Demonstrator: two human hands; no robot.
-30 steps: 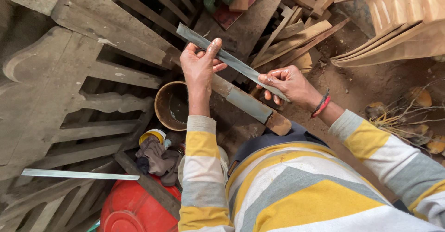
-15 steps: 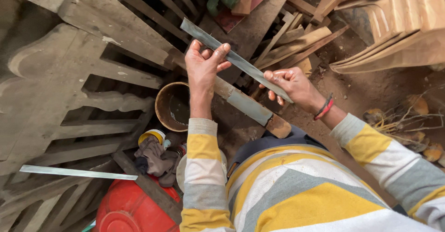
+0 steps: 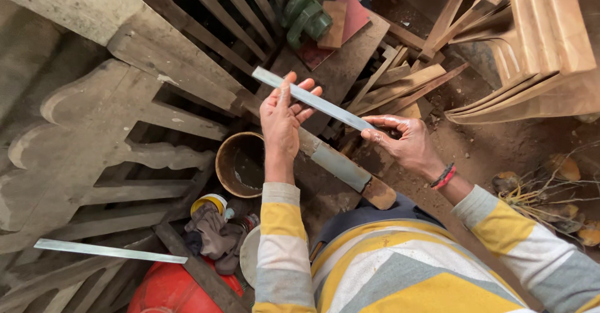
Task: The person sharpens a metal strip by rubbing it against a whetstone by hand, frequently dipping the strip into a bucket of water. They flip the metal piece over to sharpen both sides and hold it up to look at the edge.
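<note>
I hold a long flat grey metal blade point(image 3: 325, 105) slanting from upper left to lower right. My left hand point(image 3: 282, 120) lies against its upper part, fingers spread over it. My right hand point(image 3: 403, 141), wet and smeared pale, pinches its lower end. Just under the blade lies a grey sharpening stone point(image 3: 340, 166) on a slanted wooden block, above my lap.
A round brown pot point(image 3: 240, 163) stands left of my left forearm. A second metal blade point(image 3: 109, 250) rests on grey wooden furniture frames at the lower left. A red container point(image 3: 172, 291), rags and a tin lie below. Stacked wooden chairs point(image 3: 537, 44) and scrap wood fill the upper right.
Both hands have kept their hold on the blade and have lifted it slightly off the stone. The view has shifted a little.
</note>
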